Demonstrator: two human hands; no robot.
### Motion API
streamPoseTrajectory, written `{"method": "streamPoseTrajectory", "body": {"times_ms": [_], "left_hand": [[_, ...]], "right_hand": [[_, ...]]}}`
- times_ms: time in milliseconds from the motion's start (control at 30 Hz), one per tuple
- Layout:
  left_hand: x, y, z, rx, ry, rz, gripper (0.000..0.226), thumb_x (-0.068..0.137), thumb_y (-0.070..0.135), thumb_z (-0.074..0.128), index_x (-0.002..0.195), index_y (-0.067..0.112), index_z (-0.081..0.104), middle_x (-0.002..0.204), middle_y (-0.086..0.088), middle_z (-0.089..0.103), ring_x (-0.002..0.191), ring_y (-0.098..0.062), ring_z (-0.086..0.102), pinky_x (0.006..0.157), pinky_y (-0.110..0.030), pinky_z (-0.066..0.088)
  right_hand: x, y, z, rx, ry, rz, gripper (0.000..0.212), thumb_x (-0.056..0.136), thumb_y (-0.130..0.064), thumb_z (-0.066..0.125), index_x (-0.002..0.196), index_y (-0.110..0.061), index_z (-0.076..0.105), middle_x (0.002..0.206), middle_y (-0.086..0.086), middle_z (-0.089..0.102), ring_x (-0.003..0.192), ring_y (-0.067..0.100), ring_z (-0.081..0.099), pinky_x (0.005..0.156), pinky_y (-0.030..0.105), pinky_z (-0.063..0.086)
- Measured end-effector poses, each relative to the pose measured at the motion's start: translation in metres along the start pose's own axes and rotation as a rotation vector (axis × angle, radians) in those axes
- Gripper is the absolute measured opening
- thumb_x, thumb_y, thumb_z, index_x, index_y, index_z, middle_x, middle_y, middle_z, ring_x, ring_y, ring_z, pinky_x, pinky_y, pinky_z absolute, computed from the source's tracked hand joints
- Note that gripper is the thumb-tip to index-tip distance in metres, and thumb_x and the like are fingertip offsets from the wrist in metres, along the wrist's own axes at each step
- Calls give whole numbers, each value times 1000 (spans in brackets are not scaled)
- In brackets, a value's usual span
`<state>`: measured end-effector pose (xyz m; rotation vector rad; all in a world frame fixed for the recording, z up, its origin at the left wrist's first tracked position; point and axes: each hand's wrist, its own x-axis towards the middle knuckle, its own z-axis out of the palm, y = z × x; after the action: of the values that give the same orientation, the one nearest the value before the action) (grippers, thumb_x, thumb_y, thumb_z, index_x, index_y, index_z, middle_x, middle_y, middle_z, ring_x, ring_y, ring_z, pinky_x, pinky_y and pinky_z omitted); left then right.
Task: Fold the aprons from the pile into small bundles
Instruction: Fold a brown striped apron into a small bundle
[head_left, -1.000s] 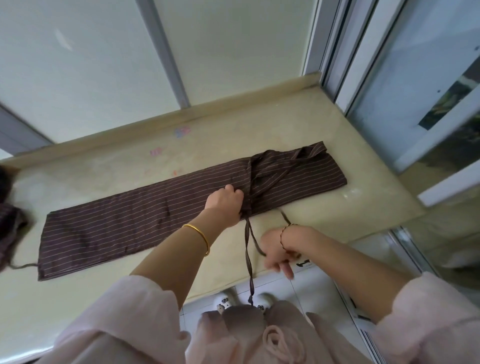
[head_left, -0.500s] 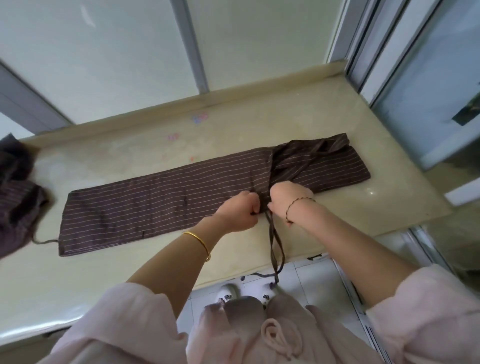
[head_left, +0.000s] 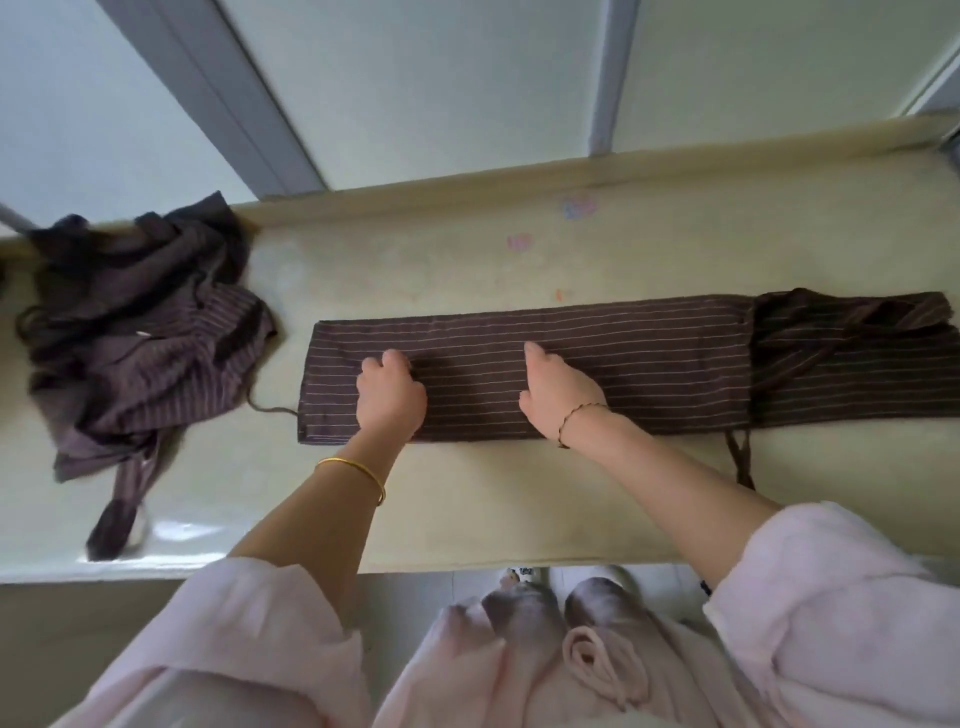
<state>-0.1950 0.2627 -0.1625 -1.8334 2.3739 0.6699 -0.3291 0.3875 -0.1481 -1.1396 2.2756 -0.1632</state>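
A pale yellowish surface (head_left: 467, 509) is seen from the head view, run along under frosted window panes (head_left: 441, 78) with grey frames. A few small coloured marks (head_left: 579, 208) are stuck near its back edge. At the left end the pile of aprons (head_left: 140, 322) is heaped, dark and striped, with one strap trailing toward the front edge.

The apron (head_left: 649, 364) in hand is laid across the middle, already folded lengthwise into a long, narrow strip. Its right end is bunched with gathered ties, and a strap (head_left: 740, 457) is left dangling over the front edge.

Both hands are set on the left half of the strip. The left hand (head_left: 389, 395), with a gold bangle (head_left: 358, 475) on its wrist, is placed near the left end, fingers (head_left: 387, 358) curled down onto the cloth. Whether a fold is pinched under them cannot be told. The right hand (head_left: 556, 395) is pressed flat a little to the right, forefinger stretched out, nothing gripped.

The step looks to be smoothing the strip before it is rolled or folded up. For the next move, the left end would need to be taken up and turned over squarely. The loose strap should be kept within reach for tying. More aprons are left in the pile.
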Motion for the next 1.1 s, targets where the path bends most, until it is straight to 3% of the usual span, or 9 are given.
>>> {"method": "streamPoseTrajectory", "body": {"times_ms": [133, 333, 500, 633, 800, 867, 933, 1033, 1100], "left_hand": [[26, -35, -16, 195, 100, -85, 33, 95, 22, 47, 126, 14, 42, 133, -16, 36, 123, -35, 34, 102, -46, 32], [54, -42, -34, 104, 53, -204, 59, 88, 38, 62, 131, 10, 35, 132, -18, 39, 122, -35, 38, 97, -43, 37], [78, -48, -42, -204, -31, -322, 64, 78, 32, 76, 123, 1, 44, 119, -17, 56, 105, -34, 57, 83, -41, 51], [74, -19, -54, -668, -245, -396, 35, 82, 16, 72, 108, 1, 54, 97, -15, 61, 84, -29, 62, 81, -41, 53], [36, 102, -50, -880, -652, -230, 34, 85, 11, 66, 114, 2, 50, 105, -18, 64, 83, -28, 65, 62, -39, 56], [11, 157, -36, -942, -728, -139, 17, 88, 7, 60, 101, 4, 49, 101, -18, 63, 81, -28, 64, 63, -38, 58], [-13, 204, -22, -961, -753, -68, 12, 90, 5, 57, 89, 7, 45, 90, -15, 59, 74, -26, 62, 61, -40, 58], [-46, 261, 4, -929, -777, 70, 11, 91, 5, 57, 91, 7, 46, 91, -15, 58, 78, -27, 62, 67, -43, 58], [-72, 295, 18, -937, -834, 174, 9, 92, 6, 57, 95, 6, 49, 97, -15, 59, 89, -29, 63, 73, -42, 58]], "right_hand": [[16, -4, 8, -30, -41, 202, 77, 95, -29, 48, 150, -18, -5, 100, 9, 60, 75, 20, 61, 66, 34, 54], [26, -6, -1, -40, -32, 278, 83, 91, -31, 49, 149, -23, -11, 77, 5, 60, 61, 17, 59, 55, 28, 51], [28, -6, -2, -34, -46, 298, 86, 90, -31, 51, 148, -27, -12, 80, 5, 63, 66, 18, 66, 67, 34, 59], [29, -1, -4, 40, -51, 296, 86, 89, -30, 53, 148, -32, -9, 84, 5, 64, 60, 16, 66, 63, 31, 59], [8, 24, -22, 852, -181, 254, 63, 93, -11, 50, 147, -28, 22, 103, 13, 65, 79, 23, 66, 79, 39, 57], [-13, 43, -37, 1368, -51, 283, 28, 98, -15, 42, 125, -19, 50, 116, 15, 63, 95, 26, 63, 91, 47, 51], [-33, 72, -55, 1762, 170, 326, 26, 98, -29, 40, 106, -16, 61, 117, 16, 62, 102, 28, 60, 96, 50, 46], [-63, 114, -85, 1305, 489, 318, 48, 86, -49, 57, 109, -7, 56, 107, 15, 62, 102, 31, 59, 90, 43, 49], [-74, 139, -96, 777, 551, 336, 55, 79, -37, 72, 122, -14, 46, 109, 2, 57, 97, 20, 57, 82, 32, 48]]}}
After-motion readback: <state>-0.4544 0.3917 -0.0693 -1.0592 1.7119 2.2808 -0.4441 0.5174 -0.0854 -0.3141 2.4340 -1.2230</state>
